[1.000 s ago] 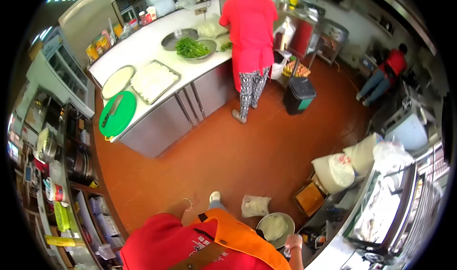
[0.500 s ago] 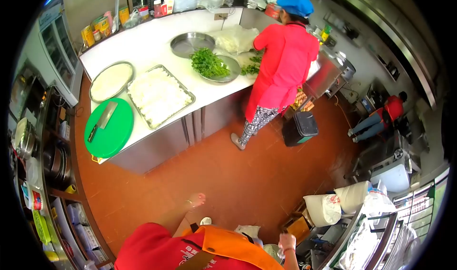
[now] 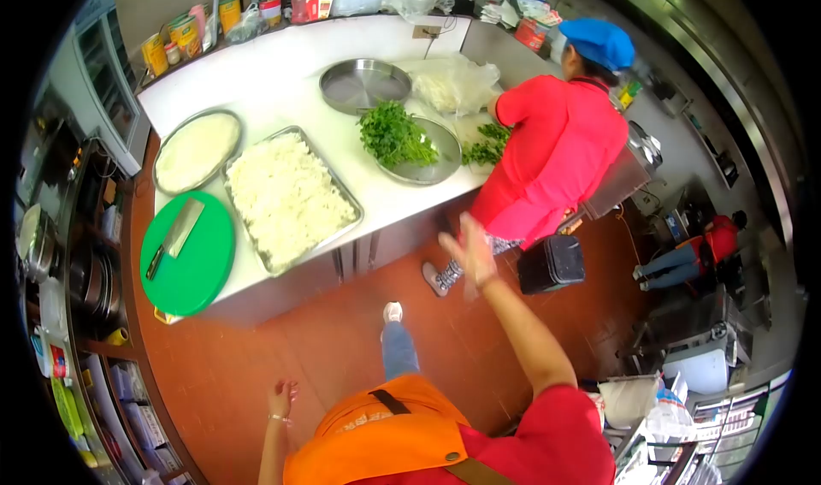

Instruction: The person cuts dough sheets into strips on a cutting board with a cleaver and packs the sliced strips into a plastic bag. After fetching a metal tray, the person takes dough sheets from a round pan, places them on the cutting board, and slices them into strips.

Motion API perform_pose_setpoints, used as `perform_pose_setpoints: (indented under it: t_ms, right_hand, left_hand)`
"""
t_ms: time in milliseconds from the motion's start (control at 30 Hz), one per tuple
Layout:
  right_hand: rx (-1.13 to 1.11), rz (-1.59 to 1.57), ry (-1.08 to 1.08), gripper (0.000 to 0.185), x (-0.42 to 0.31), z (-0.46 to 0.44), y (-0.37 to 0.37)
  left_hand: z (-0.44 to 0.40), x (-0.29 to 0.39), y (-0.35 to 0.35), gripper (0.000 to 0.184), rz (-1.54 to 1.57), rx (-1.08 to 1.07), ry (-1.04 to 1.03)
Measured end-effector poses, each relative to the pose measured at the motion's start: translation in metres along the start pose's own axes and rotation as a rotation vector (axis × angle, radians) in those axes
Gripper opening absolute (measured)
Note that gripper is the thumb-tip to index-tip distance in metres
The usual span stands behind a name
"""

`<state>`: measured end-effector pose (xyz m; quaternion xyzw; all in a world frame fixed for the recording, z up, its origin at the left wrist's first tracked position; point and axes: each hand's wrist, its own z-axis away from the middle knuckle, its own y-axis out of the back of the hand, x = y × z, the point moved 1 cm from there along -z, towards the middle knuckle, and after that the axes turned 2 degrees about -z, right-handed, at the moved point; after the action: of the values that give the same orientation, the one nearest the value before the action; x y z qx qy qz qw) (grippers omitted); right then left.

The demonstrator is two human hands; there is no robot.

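Observation:
My right hand [image 3: 470, 252] is raised with fingers spread, between my body and the co-worker in red, and holds nothing. Low on the left, my left hand [image 3: 282, 398] hangs over the floor with its fingers loosely curled apart and nothing in it. Ahead on the white counter [image 3: 282, 100] lie a green round board [image 3: 201, 258] with a cleaver [image 3: 181, 233], a rectangular tray of chopped white food [image 3: 286, 198] and a round pan of white food [image 3: 198, 151]. Leafy greens [image 3: 393, 136] rest on a metal pan [image 3: 440, 156].
A co-worker [image 3: 556, 143] in a blue cap stands at the counter's right end. A black bin [image 3: 552, 264] is on the floor nearby. Another person [image 3: 714, 239] is farther right. Shelves [image 3: 107, 357] line the left, and a sack [image 3: 627, 399] stands lower right.
The counter appears nearer. My right hand has risen from the lower right to the middle, its fingers now spread. My left hand has moved down and left. The co-worker appears farther right.

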<state>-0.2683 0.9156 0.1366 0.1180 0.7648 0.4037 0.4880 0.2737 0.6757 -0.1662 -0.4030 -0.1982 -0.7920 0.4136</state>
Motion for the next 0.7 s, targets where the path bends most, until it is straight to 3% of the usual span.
perform_pose_setpoints:
  t_ms: [100, 167, 233, 300, 333, 400, 500, 567, 633, 667, 700]
  right_hand:
    - [0.215, 0.239, 0.207, 0.078, 0.034, -0.172, -0.019]
    - [0.215, 0.213, 0.012, 0.08, 0.052, -0.273, -0.029]
    - [0.163, 0.125, -0.268, 0.081, 0.073, -0.364, -0.034]
    - [0.051, -0.027, -0.632, 0.079, 0.103, -0.434, -0.047]
    - [0.042, -0.004, -0.648, 0.08, 0.119, -0.46, -0.055]
    - [0.021, 0.044, -0.682, 0.083, 0.156, -0.503, -0.078]
    - [0.211, 0.004, -0.867, 0.056, 0.198, -0.559, -0.104]
    - [0.128, 0.167, -0.802, 0.038, 0.221, -0.597, -0.105]
    - [0.036, 0.518, -0.544, 0.025, 0.233, -0.644, -0.097]
    - [0.175, 0.554, -0.419, 0.023, 0.234, -0.67, -0.091]
    - [0.761, 0.174, -0.091, 0.021, 0.233, -0.695, -0.091]
  left_hand:
    - [-0.002, 0.04, -0.016, 0.023, 0.126, 0.301, 0.02]
    - [-0.013, 0.048, -0.023, 0.015, 0.418, 0.412, 0.092]
    - [-0.025, 0.047, -0.031, 0.009, 0.571, 0.335, 0.118]
    - [-0.028, 0.055, -0.045, 0.011, 0.695, 0.1, 0.057]
    - [-0.03, 0.063, -0.055, 0.012, 0.755, -0.019, 0.03]
    - [-0.031, 0.077, -0.064, 0.021, 0.697, 0.136, 0.097]
    - [-0.025, 0.101, -0.067, 0.034, 0.514, 0.453, 0.289]
    - [-0.011, 0.114, -0.062, 0.044, 0.461, 0.52, 0.344]
    - [-0.003, 0.129, -0.06, 0.053, 0.405, 0.558, 0.262]
    - [-0.016, 0.159, -0.074, 0.034, 0.284, 0.593, 0.001]
    - [-0.026, 0.198, -0.096, 0.018, 0.164, 0.631, -0.259]
